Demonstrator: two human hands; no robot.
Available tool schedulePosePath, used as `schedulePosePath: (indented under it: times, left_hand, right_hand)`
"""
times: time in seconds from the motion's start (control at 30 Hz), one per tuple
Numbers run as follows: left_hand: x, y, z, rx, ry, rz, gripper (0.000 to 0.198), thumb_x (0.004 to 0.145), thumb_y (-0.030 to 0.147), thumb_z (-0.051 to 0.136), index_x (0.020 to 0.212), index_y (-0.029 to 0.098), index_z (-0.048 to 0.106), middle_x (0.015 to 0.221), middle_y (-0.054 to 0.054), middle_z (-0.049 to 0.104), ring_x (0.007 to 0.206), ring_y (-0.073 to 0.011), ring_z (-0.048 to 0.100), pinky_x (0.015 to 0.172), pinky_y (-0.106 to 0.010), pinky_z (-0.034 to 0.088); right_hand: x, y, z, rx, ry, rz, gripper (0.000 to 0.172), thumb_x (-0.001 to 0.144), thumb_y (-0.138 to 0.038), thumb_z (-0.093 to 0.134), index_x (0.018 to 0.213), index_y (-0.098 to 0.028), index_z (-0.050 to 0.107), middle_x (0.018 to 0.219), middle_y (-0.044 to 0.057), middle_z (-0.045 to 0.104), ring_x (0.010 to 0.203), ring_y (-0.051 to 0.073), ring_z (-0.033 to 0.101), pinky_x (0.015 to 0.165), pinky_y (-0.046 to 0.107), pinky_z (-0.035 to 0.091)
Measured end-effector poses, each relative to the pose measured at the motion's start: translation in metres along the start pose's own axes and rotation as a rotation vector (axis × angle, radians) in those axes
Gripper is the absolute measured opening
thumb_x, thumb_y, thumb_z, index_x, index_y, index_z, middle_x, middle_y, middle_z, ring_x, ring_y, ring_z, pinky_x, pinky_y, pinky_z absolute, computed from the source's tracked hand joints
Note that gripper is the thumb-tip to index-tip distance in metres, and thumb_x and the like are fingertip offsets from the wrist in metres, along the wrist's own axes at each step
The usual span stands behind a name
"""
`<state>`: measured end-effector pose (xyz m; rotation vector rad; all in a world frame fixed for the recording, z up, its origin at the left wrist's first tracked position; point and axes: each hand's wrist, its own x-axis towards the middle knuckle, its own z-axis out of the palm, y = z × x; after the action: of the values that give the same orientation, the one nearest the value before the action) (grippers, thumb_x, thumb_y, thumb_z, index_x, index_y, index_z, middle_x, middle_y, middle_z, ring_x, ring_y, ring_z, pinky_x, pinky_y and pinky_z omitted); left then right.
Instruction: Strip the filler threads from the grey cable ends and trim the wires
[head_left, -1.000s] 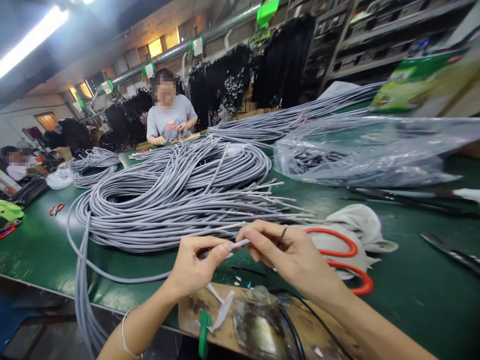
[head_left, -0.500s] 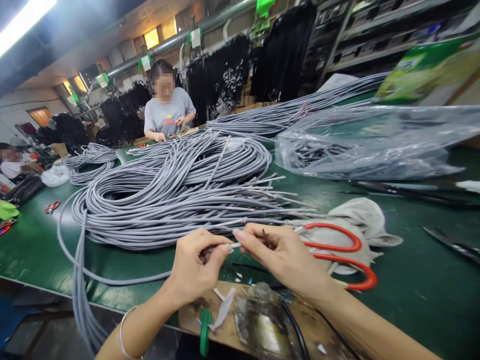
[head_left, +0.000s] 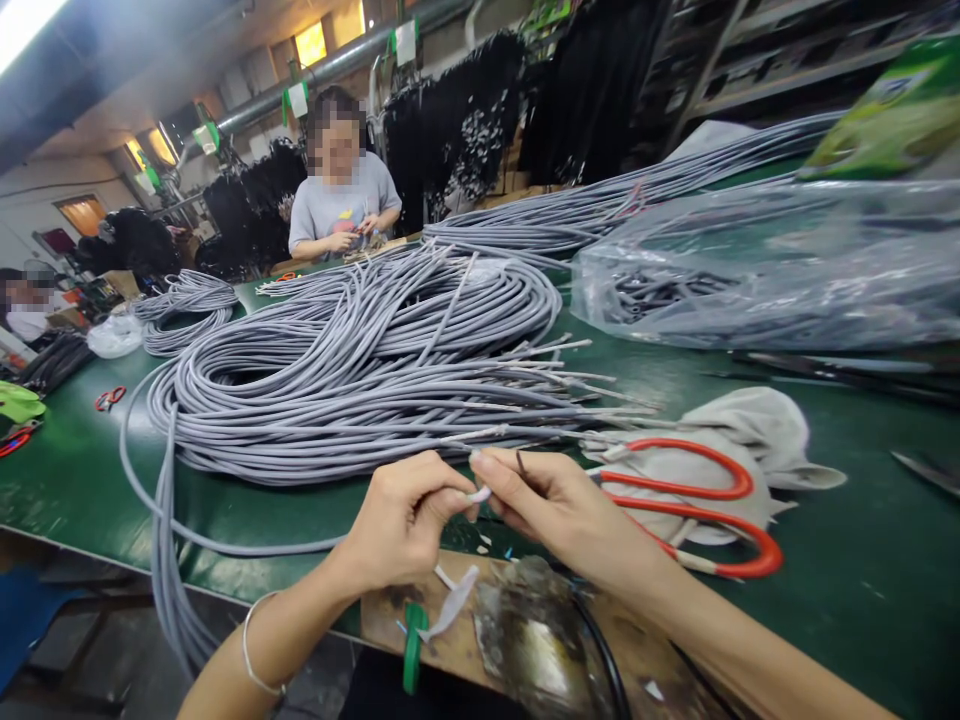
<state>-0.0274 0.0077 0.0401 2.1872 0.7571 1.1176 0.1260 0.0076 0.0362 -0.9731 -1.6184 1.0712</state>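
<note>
My left hand (head_left: 412,515) is closed around a grey cable (head_left: 270,548), near its end. From between its thumb and finger pokes a short whitish tip (head_left: 480,494). My right hand (head_left: 551,500) meets it there, its thumb and fingers pinched at the cable's end; the exact grip is hidden. A thin dark brown piece (head_left: 520,463) shows between the right fingers; I cannot make out what it is. Just beyond my right wrist, red-handled scissors (head_left: 739,490) rest on a crumpled pale cloth (head_left: 784,425), their blades hidden behind the hand.
Coiled grey cables (head_left: 315,385) fill the green table's (head_left: 847,620) middle. A clear plastic bag (head_left: 757,290) lies at right. Below my hands is a stained board (head_left: 390,605) with a resin-like lump (head_left: 529,625) and a green tool (head_left: 412,650). A co-worker (head_left: 341,205) sits opposite.
My view has shifted slightly. My hands have drawn closer together at the cable's end, and the whitish tip is now bent upward. The co-worker's hands have come together.
</note>
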Motion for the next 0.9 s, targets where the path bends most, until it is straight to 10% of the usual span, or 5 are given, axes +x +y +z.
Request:
schedulePosePath:
  times: [0.57, 0.9]
  left_hand:
    - [0.000, 0.002, 0.010, 0.189, 0.299, -0.197, 0.020, 0.085, 0.020, 0.051, 0.072, 0.012, 0.065, 0.062, -0.003, 0.062, 0.053, -0.0106, 0.051, 0.049, -0.021, 0.036]
    - [-0.003, 0.004, 0.007, 0.188, 0.322, -0.157, 0.019, 0.085, 0.019, 0.051, 0.075, 0.012, 0.066, 0.064, -0.004, 0.063, 0.055, -0.0106, 0.052, 0.050, -0.021, 0.037]
  right_hand:
    - [-0.010, -0.001, 0.000, -0.254, 0.263, -0.056, 0.041, 0.087, -0.053, 0.038, 0.065, -0.021, 0.050, 0.052, -0.004, 0.042, 0.045, 0.010, 0.038, 0.043, 0.022, 0.033]
    - [-0.017, -0.007, 0.000, -0.384, 0.100, -0.135, 0.041, 0.088, -0.035, 0.037, 0.057, -0.019, 0.058, 0.039, -0.005, 0.042, 0.034, 0.007, 0.036, 0.038, 0.023, 0.025]
